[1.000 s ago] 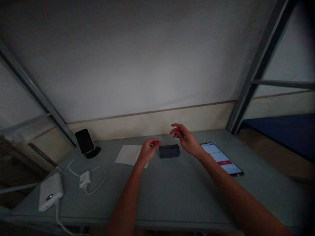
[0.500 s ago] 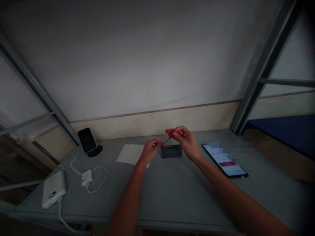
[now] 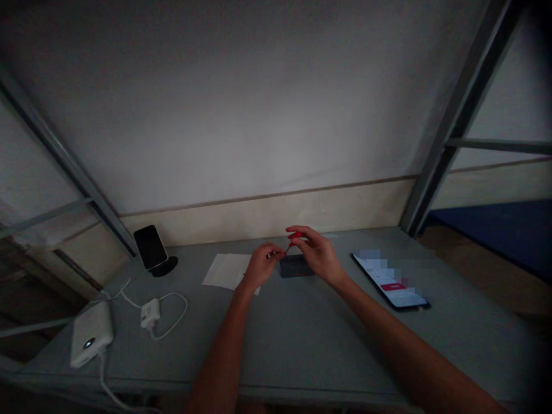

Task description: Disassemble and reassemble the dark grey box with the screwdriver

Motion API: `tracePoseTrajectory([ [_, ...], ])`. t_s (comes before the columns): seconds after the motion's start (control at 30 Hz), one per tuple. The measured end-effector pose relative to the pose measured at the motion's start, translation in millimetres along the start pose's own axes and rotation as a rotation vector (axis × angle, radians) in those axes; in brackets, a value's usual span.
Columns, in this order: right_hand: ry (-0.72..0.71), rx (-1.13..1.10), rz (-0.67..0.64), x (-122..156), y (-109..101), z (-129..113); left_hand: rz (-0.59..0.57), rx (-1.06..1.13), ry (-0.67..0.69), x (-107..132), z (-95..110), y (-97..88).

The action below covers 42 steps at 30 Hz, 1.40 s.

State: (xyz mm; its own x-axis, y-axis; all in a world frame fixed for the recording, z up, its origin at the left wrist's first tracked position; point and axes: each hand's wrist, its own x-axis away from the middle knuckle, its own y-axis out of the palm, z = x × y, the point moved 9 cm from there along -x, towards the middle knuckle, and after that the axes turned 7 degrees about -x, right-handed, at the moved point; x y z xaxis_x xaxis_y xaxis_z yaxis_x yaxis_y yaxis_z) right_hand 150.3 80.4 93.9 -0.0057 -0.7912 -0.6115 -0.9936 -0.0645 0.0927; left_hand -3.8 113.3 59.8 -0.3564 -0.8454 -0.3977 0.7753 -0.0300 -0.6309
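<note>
My right hand [image 3: 317, 253] is closed on the red handle of a small screwdriver [image 3: 294, 236], whose thin shaft slants down to the left. At its tip, my left hand [image 3: 264, 263] pinches with thumb and fingertips; whether it holds the shaft or some tiny part there is too small to tell. Just below and behind the hands sits a dark grey box [image 3: 296, 269] with a row of slots along its top. Its right end is hidden by my right hand. White paper sheets [image 3: 226, 271] lie beside and partly behind my left hand.
On the right lies a phone [image 3: 390, 282] with its screen lit. At the left stand a black-screened device [image 3: 150, 247] on a round base, a white power bank [image 3: 92, 334] and a white adapter [image 3: 150, 313] with cables. Grey metal posts [image 3: 457, 121] flank the grey table [image 3: 293, 356].
My right hand has moved slightly left and lower over the box, and the screwdriver stands steeper. My left hand stays at its tip. The whole view has shifted a little.
</note>
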Motion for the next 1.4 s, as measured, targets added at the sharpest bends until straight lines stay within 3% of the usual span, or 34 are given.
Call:
tracePoseTrajectory([
  [0.13,-0.079,0.116,-0.077,4,8,-9,-0.025,0.003,-0.02,0,-1,0.8],
  [0.5,-0.169,0.314,-0.115,9,15,-13,-0.067,0.074,-0.02,2,-9,5.7],
  [0.77,-0.179,0.349,-0.206,13,28,-18,-0.078,0.113,-0.051,4,-9,6.8],
  [1.07,-0.192,0.356,-0.174,9,28,-24,-0.094,0.218,-0.091,3,-14,13.1],
  [1.4,-0.141,0.344,-0.128,-23,26,-13,-0.105,0.289,-0.135,4,-19,15.9],
])
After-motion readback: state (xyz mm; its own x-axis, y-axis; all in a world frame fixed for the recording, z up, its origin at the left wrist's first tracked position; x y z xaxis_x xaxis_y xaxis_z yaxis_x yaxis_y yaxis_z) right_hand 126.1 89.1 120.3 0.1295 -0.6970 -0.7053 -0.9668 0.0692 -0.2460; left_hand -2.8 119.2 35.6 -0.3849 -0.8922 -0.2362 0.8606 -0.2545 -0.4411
